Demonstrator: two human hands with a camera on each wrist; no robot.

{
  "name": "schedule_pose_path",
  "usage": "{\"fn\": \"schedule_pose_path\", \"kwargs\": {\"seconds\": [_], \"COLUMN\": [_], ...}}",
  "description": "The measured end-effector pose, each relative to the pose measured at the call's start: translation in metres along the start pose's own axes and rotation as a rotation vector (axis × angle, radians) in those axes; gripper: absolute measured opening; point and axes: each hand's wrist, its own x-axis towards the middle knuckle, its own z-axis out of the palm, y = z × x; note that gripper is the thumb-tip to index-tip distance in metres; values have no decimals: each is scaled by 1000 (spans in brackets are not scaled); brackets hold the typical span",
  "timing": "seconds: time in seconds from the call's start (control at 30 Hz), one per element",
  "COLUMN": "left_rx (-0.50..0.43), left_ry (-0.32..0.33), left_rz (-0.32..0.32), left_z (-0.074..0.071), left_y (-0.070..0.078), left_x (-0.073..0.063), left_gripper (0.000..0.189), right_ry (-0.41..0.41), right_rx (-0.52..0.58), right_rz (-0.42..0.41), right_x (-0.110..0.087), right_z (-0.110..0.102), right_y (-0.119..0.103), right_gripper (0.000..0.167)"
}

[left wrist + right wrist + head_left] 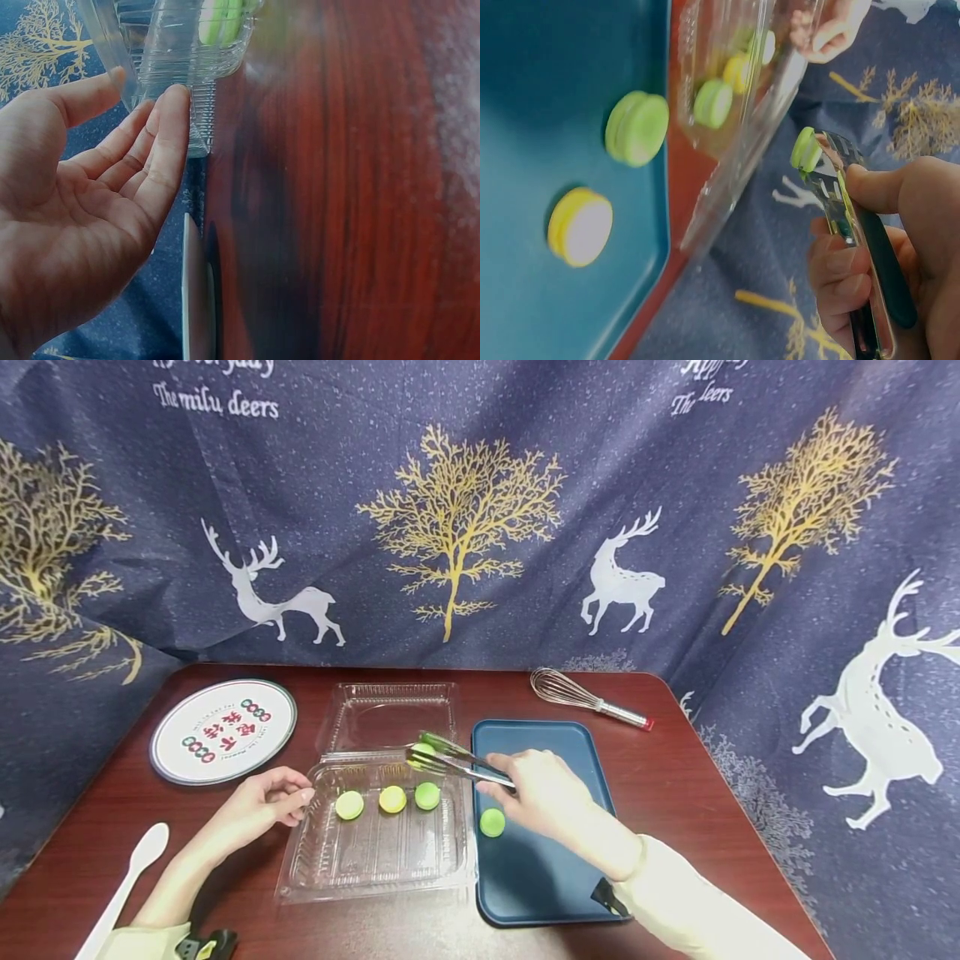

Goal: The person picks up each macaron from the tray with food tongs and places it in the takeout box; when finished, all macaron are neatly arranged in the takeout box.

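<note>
Right hand (543,793) with tongs (457,766) around green macaron (422,757), over clear container (375,862).

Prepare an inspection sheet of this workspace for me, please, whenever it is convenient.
Surface: red-brown table, wood-grained.
Job's things: clear container, lid open, holding three macarons; tongs gripping a green macaron; blue tray bearing a green one and a yellow one.
Clutter: whisk beyond the tray; printed plate and white spoon left of the container.
Left hand: fingertips at the container's left edge.
Right hand: holds the tongs.
Cables: nothing seen.
Surroundings: dark blue fabric printed with deer and trees.
</note>
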Motion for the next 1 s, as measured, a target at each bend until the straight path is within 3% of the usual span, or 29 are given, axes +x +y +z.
{"fn": "schedule_pose_path", "kwargs": {"seconds": [0.37,0.67,1.0], "left_rx": [2,-1,-3], "left_ry": [0,-5,-7], "left_rz": [-1,6,7], "left_z": [-1,0,-1], "left_y": [1,0,-2], "left_x": [-1,-1,0], "left_gripper": [26,26,25], "right_ry": [-105,-142,-240], "right_rx": [-7,-66,-113], "right_rz": [-98,-203,-229], "right_x": [4,5,10], "right_z": [20,35,46], "right_y": [-30,-49,-60], "right_gripper": [36,26,33]}}
